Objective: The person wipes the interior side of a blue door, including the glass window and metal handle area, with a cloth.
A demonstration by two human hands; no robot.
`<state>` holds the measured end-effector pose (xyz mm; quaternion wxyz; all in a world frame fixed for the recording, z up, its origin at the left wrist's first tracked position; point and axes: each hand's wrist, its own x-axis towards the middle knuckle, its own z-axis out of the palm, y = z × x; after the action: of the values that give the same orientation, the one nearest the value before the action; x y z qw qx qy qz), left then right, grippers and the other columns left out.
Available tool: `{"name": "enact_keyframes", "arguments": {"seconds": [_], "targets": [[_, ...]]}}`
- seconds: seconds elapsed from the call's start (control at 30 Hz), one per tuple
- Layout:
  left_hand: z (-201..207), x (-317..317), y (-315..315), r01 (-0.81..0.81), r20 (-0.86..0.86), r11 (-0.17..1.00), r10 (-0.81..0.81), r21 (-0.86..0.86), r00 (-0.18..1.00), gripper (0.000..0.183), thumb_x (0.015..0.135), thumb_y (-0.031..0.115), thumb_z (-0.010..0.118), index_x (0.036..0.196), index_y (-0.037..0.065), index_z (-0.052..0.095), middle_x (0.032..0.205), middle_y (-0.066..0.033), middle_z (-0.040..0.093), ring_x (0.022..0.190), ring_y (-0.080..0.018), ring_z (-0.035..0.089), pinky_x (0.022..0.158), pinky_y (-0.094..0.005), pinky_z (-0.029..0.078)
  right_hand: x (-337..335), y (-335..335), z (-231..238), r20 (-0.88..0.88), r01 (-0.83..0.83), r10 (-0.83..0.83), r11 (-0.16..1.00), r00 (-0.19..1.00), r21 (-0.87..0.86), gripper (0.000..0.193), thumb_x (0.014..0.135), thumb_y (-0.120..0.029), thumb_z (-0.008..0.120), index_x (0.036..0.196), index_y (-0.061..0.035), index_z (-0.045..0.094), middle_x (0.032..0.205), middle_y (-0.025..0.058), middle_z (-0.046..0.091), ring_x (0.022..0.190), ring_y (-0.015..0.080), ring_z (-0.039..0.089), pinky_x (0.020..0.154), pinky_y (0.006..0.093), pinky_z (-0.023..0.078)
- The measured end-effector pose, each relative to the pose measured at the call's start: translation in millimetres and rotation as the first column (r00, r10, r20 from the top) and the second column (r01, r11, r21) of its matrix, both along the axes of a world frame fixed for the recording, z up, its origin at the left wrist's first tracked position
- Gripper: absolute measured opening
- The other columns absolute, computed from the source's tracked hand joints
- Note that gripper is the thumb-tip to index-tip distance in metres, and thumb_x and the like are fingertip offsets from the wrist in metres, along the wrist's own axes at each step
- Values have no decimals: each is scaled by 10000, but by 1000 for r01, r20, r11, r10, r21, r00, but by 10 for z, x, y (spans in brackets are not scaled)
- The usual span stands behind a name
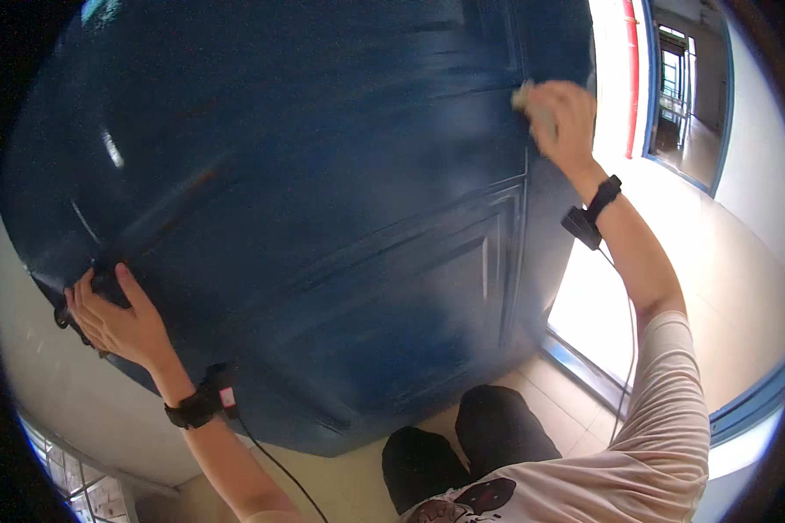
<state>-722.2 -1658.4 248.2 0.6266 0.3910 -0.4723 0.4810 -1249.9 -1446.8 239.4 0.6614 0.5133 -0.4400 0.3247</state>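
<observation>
A large dark blue panelled door (323, 218) fills most of the view. At its left edge, my left hand (118, 318) is closed around a dark door handle (106, 281), with the thumb on the near side and the fingers lying over the edge. Much of that handle is hidden under the palm. My right hand (569, 122) is up at the door's far right side, its fingers bent round a small pale beige pad (523, 96) that touches the panel. Motion blurs the pad a little, and whether it is a sponge or a folded cloth cannot be told.
Black bands with small boxes sit on both wrists, and a thin cable (279, 471) trails from the left one. Bright tiled floor (715, 270) and an open doorway (685, 96) lie beyond the door's right edge. My knees (501, 427) are close under its lower edge. A barred window (65, 475) shows lower left.
</observation>
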Motion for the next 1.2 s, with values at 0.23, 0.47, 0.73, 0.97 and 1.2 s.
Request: {"name": "enact_keyframes", "arguments": {"seconds": [0.23, 0.47, 0.73, 0.97, 1.2], "targets": [[8, 176, -78, -79, 49, 994, 83, -76, 995, 466, 868, 463, 520, 1157, 98, 530, 1216, -104, 527, 1213, -298, 425, 996, -430, 346, 447, -321, -303, 69, -63, 65, 998, 996, -21, 231, 713, -196, 653, 942, -181, 619, 984, 16, 594, 908, 231, 546, 800, 385, 362], [-12, 207, -140, -56, 60, 998, 56, -14, 997, 450, 867, 469, 519, 1142, 114, 544, 1220, -90, 523, 1215, -287, 425, 1000, -434, 347, -103, 286, -399, -259, 38, 69, 921, 963, 389, 184, 726, -190, 645, 906, -218, 629, 960, -28, 590, 926, 219, 536, 839, 369, 365], [-27, 334, -325, -104, 53, 992, 108, -64, 993, 465, 868, 502, 500, 1145, 132, 551, 1225, -95, 520, 1216, -283, 423, 1005, -439, 343, -422, 62, -131, 337, 34, 95, 933, 937, -358, 188, 714, -118, 600, 898, -81, 606, 929, 100, 597, 883, 307, 527, 799, 412, 375], [-52, 348, -295, -16, 21, 1000, 16, 21, 1000, 403, 905, 461, 457, 1134, 148, 566, 1222, -84, 522, 1221, -268, 418, 977, -449, 341, -401, 235, -1231, -80, -72, 91, 975, 993, 211, 215, 663, -150, 654, 875, -168, 623, 923, 5, 605, 877, 236, 535, 761, 392, 385], [-2, 369, -250, 82, -11, 991, -81, 108, 997, 378, 900, 435, 478, 1091, 134, 605, 1172, -76, 554, 1165, -255, 463, 952, -415, 378, -858, 333, -669, 221, 87, -65, 992, 973, -91, 292, 719, -155, 637, 1001, -104, 581, 1019, 93, 563, 963, 294, 501, 832, 408, 346]]}}
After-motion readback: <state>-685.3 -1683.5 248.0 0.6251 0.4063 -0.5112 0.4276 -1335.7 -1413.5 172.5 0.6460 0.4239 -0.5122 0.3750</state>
